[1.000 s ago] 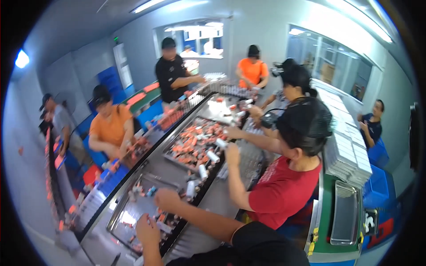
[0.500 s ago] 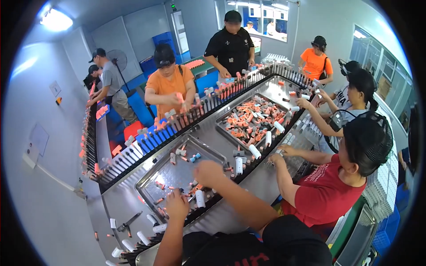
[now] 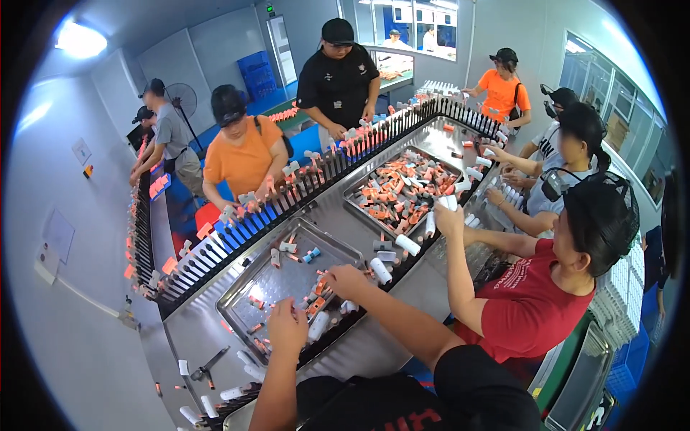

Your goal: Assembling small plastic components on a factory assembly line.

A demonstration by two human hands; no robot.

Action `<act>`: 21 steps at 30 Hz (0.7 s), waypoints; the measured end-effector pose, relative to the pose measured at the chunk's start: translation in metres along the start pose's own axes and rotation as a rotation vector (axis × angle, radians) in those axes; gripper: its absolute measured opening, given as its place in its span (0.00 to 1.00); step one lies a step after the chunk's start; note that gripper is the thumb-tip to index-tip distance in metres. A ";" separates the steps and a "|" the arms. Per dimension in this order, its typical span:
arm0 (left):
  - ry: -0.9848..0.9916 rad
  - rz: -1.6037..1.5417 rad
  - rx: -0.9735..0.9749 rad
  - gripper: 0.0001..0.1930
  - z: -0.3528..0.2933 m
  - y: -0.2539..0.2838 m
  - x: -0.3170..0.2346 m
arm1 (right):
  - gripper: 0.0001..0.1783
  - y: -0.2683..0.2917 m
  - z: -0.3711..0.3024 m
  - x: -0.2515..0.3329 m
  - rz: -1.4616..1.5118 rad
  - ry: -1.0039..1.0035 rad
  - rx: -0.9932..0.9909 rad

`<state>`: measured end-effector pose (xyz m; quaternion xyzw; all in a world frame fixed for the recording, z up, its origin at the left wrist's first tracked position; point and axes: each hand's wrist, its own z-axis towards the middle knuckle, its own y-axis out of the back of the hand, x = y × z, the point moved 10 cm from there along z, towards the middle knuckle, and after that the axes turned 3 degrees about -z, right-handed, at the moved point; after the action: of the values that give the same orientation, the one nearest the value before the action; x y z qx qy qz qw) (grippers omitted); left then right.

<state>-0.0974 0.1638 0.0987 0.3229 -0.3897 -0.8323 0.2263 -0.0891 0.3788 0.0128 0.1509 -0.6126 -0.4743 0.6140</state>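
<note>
My left hand point(image 3: 287, 325) is raised over the near side of a shallow metal tray point(image 3: 248, 281), fingers curled together; anything between them is too small to make out. Beside the tray's right edge, my right hand point(image 3: 349, 281) has its fingertips down at a heap of small orange-and-grey parts point(image 3: 316, 293), and these fingertips are partly hidden. A white cylindrical piece point(image 3: 319, 326) stands tilted on the dark holder line between my forearms. Another white cylinder point(image 3: 381, 271) sits just beyond my right wrist. A small blue part point(image 3: 310, 255) lies in the tray.
A second tray point(image 3: 349, 200) is heaped with orange, grey and white parts. A looped line of upright black holders point(image 3: 287, 203) bends round the metal table. A black tool point(image 3: 208, 365) lies at lower left. Close on my right works a person in red point(image 3: 525, 305); others stand around the line.
My right hand has shifted slightly right and down to the small parts. The person in red has raised a white piece. The person in orange has lowered their hands to the holder row.
</note>
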 end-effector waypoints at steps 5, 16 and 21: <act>0.246 -0.153 0.233 0.13 -0.026 -0.047 0.047 | 0.11 0.077 0.011 0.082 0.112 0.271 -0.233; -0.063 -0.092 0.136 0.16 -0.023 -0.036 -0.019 | 0.16 0.053 0.016 0.060 -0.008 0.108 -0.088; -0.024 -0.174 0.138 0.17 -0.008 -0.044 -0.026 | 0.12 0.053 0.000 0.004 -0.360 0.065 -0.215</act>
<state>-0.0793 0.2025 0.0699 0.3605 -0.4194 -0.8236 0.1258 -0.0688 0.4024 0.0561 0.2066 -0.5015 -0.6340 0.5513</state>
